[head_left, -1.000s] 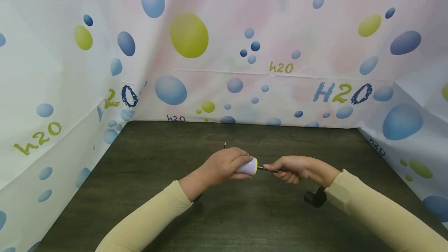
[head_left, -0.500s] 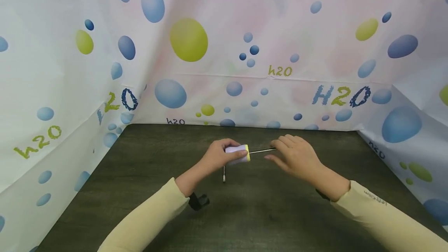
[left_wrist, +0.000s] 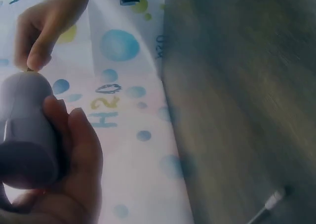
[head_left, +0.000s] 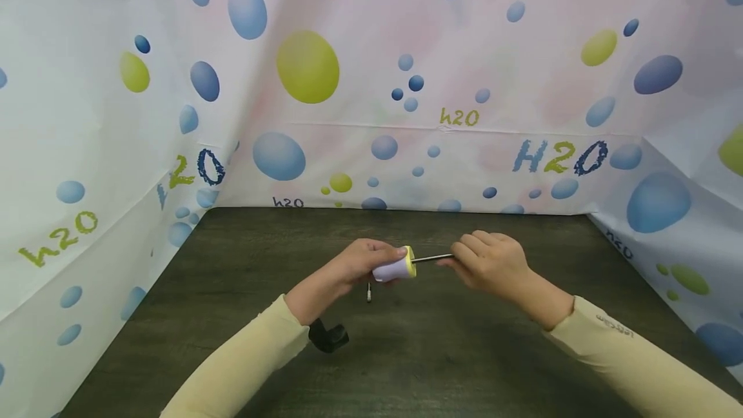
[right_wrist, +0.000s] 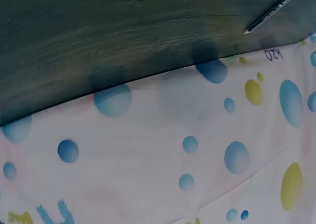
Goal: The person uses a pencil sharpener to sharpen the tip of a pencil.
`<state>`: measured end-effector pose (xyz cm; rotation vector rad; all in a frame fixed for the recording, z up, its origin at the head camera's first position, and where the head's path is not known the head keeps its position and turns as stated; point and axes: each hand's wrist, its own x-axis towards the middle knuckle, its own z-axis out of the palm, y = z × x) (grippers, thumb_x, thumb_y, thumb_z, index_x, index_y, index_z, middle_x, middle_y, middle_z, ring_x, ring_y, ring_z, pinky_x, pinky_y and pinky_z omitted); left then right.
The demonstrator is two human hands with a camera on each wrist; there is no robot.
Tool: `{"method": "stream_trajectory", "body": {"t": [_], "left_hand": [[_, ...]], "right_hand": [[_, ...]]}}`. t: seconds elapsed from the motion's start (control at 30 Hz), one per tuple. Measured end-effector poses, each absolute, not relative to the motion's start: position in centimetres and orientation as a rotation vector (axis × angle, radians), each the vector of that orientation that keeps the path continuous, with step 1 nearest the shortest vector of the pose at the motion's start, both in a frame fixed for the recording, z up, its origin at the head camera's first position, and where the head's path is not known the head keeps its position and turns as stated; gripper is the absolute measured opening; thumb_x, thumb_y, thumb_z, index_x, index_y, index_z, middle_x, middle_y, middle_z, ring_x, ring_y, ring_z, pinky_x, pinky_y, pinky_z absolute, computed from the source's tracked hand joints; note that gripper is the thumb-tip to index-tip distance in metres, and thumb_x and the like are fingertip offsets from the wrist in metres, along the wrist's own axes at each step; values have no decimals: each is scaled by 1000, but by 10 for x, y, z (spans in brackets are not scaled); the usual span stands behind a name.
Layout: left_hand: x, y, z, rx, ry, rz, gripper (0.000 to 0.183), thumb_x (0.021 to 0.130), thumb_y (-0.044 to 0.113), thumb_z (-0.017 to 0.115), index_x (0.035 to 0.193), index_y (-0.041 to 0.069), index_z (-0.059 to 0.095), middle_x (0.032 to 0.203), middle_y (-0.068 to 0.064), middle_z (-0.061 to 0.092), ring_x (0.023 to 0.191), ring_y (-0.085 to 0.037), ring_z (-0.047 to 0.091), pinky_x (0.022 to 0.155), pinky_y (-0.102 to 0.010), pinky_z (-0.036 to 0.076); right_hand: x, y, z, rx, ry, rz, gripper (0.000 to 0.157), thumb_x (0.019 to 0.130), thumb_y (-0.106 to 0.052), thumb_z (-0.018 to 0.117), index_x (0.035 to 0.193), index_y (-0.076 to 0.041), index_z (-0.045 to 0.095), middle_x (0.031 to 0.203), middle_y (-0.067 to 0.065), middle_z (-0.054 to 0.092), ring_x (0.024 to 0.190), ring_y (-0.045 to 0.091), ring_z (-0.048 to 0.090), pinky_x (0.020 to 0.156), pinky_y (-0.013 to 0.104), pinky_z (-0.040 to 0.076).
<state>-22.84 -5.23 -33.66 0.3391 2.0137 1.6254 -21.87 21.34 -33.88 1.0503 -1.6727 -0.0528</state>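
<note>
In the head view my left hand (head_left: 362, 258) grips a lavender pencil sharpener (head_left: 391, 269) with a yellow rim, the thumb lying along its top. A dark pencil (head_left: 432, 258) has one end in the sharpener's yellow-rimmed face. My right hand (head_left: 490, 260) holds the pencil's other end, fingers curled over it. The left wrist view shows the sharpener (left_wrist: 27, 125) large and close, with the right hand (left_wrist: 47, 33) beyond it. No part of the right hand appears in the right wrist view.
A second pencil (head_left: 368, 292) lies on the dark wooden table (head_left: 464, 366), partly behind the left hand. Its dark shaft (right_wrist: 274, 11) shows in the right wrist view. White sheeting (head_left: 493, 37) with blue and green dots encloses the table's back and sides.
My right hand has turned over from a palm-in pinch, loosened, then closed round the pencil again. My left hand has rolled, bringing its thumb onto the sharpener's top.
</note>
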Motion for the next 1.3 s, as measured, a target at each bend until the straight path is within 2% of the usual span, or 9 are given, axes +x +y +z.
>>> {"method": "stream_trajectory", "body": {"t": [0.13,0.27,0.37,0.53,0.67,0.83,1.0,1.1,1.3], "left_hand": [[-226,-50,-339,385,2204,1593,41,98,29,67,122,-4,70,107,-15,70,86,-21,68,75,-30,58],[-222,-48,-342,518,2484,1531,38,91,28,77,118,3,73,113,-17,71,88,-19,64,71,-27,55],[-219,-45,-343,739,2695,1460,39,85,25,83,117,5,73,111,-15,74,85,-20,66,69,-25,53],[-219,-45,-346,1511,3041,1035,47,77,27,91,113,4,73,105,-9,76,89,-20,71,74,-26,57],[-219,-47,-349,1843,3055,865,51,74,30,93,113,5,71,105,-6,74,96,-19,71,82,-28,59],[-216,-50,-349,1325,2967,1185,49,77,24,91,117,5,71,110,-11,74,91,-21,69,74,-26,57],[-222,-49,-343,689,2725,1570,44,81,22,87,121,8,72,114,-15,72,86,-19,65,67,-25,53],[-226,-48,-339,476,2572,1701,42,84,21,84,123,8,72,116,-18,70,89,-19,63,68,-24,52],[-225,-48,-337,349,2350,1820,41,89,18,77,127,2,69,121,-20,67,95,-19,62,74,-24,52]], "right_hand": [[-217,209,-340,1031,-1759,32,57,111,-46,36,66,-14,50,52,-3,43,42,10,39,39,23,24],[-210,206,-340,961,-2020,159,65,107,-59,26,60,-17,41,48,-7,31,42,2,23,44,20,11],[-204,207,-336,906,-2438,418,64,104,-66,31,60,-20,42,50,-11,29,47,0,20,48,19,13],[-211,217,-328,767,-3158,1399,52,108,-40,48,60,-20,41,53,-11,28,47,4,20,48,22,20],[-225,225,-331,613,-3408,1954,52,110,-35,40,61,-19,41,51,-12,26,43,3,16,45,21,18],[-225,219,-338,903,-3156,1472,48,108,-41,49,74,-10,63,55,-10,39,47,4,29,49,24,31],[-215,211,-343,1004,-2513,285,66,106,-60,27,91,-10,67,72,-2,60,60,11,53,56,29,45],[-216,211,-347,959,-2065,-37,67,109,-54,22,95,-5,66,79,5,64,68,20,60,59,33,50],[-223,214,-345,973,-1716,-120,44,111,-38,42,91,-6,65,74,4,59,62,18,55,52,29,44]]}}
